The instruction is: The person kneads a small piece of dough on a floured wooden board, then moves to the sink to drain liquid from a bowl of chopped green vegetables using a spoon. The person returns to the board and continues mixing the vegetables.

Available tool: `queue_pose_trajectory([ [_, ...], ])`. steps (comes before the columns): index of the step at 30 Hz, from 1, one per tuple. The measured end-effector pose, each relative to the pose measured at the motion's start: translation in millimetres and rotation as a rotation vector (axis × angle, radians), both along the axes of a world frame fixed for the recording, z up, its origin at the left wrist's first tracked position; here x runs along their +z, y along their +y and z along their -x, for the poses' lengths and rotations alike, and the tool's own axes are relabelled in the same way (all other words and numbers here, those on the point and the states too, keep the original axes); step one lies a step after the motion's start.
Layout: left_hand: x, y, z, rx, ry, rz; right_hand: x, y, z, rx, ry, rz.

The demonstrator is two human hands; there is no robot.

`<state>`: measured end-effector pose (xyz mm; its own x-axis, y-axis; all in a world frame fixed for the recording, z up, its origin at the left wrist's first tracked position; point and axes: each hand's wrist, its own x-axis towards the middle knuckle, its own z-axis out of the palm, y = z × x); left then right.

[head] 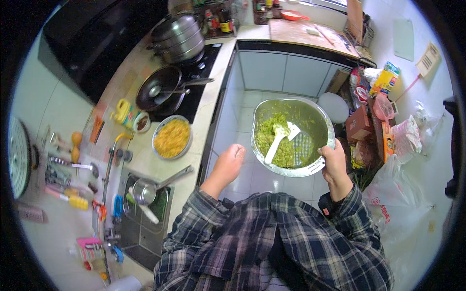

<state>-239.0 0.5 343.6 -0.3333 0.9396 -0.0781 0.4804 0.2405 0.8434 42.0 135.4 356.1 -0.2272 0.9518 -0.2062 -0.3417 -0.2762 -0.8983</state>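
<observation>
My right hand [333,162] grips the rim of a metal strainer basin [317,129], its thumb lying over the edge. The basin is held above the floor in front of me and tilted, so its perforated bottom shows. Chopped green filling [271,136] lies along its left side. A white spatula [275,148] rests in the filling, its blade end smeared with green and its handle slanting towards me. My left hand [228,162] hovers left of the basin, apart from it. Nothing shows in that hand, but its fingers are mostly hidden from this angle.
On the left counter stand a bowl of yellow food [172,137], a wok [158,87] and a steamer pot [178,38]. A saucepan [145,191] sits in the sink [145,236]. A floured board [302,32] lies at the back. Boxes [358,123] and bags crowd the right wall.
</observation>
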Motion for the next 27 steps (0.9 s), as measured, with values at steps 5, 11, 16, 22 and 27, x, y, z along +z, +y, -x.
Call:
queue_pose_trajectory([
  [5, -40, 92, -11, -0.112, -0.062, 0.08, -21, 45, -17, -0.035, 0.004, 0.017],
  [11, -52, 229, -7, -0.118, -0.009, 0.131, -32, 151, -6, -0.118, -0.094, -0.004],
  [16, -28, 366, 6, -0.216, 0.092, 0.154, -12, 252, 3, -0.183, -0.14, -0.099],
  [22, -7, 499, 1, -0.24, 0.068, 0.127, 4, 350, 1, -0.254, -0.146, -0.184],
  [27, -30, 572, 47, -0.251, -0.178, 0.236, -15, 426, 34, -0.155, -0.093, -0.141],
])
